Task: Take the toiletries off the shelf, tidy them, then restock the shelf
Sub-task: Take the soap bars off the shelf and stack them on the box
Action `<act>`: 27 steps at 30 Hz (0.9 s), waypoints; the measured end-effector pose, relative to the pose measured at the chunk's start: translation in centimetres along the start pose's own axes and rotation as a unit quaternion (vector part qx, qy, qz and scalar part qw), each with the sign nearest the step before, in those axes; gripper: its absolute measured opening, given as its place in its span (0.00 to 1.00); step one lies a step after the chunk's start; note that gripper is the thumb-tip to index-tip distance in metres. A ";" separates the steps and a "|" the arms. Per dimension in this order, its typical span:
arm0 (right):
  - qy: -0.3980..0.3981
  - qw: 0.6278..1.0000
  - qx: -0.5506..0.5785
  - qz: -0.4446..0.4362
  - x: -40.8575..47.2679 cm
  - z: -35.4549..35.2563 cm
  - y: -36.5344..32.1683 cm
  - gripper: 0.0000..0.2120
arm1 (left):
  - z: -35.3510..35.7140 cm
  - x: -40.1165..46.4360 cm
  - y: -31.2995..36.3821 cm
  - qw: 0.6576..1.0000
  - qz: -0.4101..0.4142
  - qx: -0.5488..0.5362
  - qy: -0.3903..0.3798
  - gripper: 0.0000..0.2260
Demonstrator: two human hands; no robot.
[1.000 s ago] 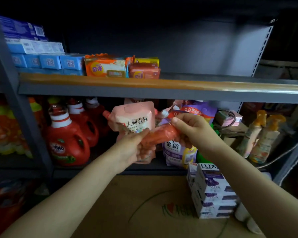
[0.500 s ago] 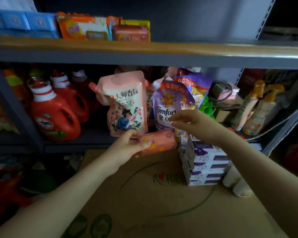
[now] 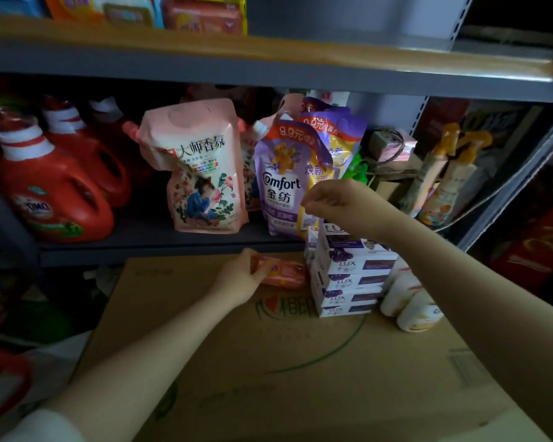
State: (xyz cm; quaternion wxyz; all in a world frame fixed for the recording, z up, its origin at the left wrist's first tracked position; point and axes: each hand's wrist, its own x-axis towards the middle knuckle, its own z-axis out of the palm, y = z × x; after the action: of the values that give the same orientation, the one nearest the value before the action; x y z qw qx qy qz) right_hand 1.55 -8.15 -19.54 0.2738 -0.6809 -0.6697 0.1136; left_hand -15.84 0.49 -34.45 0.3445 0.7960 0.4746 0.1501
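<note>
left hand point(image 3: 243, 275): fingers curled round orange soap pack point(image 3: 283, 273), lowering it onto cardboard box point(image 3: 300, 378) | pack's long axis ran left-right, just left of Lux stack point(image 3: 345, 275) | right hand point(image 3: 336, 202): nearer the stack, above it, loosely curled, holding nothing

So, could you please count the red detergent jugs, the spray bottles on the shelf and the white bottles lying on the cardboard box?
Red jugs: 3
Spray bottles: 2
White bottles: 2
Total: 7
</note>
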 end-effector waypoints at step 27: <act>0.164 0.965 -0.169 -0.116 18.4 -5.6 -12.6 0.17 | -28.8 3.4 10.1 0.826 0.204 0.400 0.340 0.46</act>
State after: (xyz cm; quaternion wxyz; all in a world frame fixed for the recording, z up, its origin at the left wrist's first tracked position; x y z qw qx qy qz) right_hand -4.83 7.96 -4.36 0.2722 -0.6444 -0.6993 -0.1471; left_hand -23.87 11.94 -7.13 -0.2255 0.8411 0.4073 0.2753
